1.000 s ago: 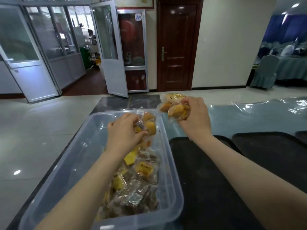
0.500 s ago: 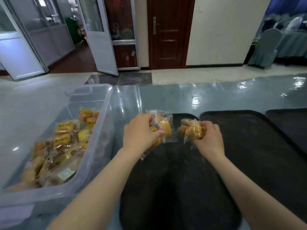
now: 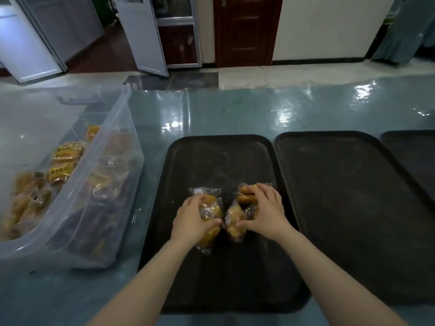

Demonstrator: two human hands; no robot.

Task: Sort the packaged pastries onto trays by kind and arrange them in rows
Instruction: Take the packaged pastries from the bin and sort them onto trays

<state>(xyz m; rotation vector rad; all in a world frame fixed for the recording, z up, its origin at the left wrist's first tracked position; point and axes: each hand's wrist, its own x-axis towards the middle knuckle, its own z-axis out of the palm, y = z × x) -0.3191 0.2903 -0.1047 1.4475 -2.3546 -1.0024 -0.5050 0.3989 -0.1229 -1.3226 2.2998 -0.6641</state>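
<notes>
on the left black tray [image 3: 211, 147], both hands press clear-wrapped yellow pastries down.
left hand [image 3: 191, 220] curls round one packet [image 3: 209, 209]; right hand [image 3: 264, 212] curls over two packets [image 3: 235, 218]. a small white label on the left packet is unreadable. beside, a clear bin [image 3: 113, 184] holds yellow-labelled packets [image 3: 63, 161], print illegible; empty tray [image 3: 353, 208] on the right.

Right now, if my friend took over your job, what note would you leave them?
Left hand grips packaged pastries on the nearest black tray. Right hand grips more pastry packets beside them on that tray.
Done: this first handful is down on the tray, not yet in a row.
Left: line these up, then sort the many packets still in the clear bin at left. The next tray holds nothing yet.
</notes>
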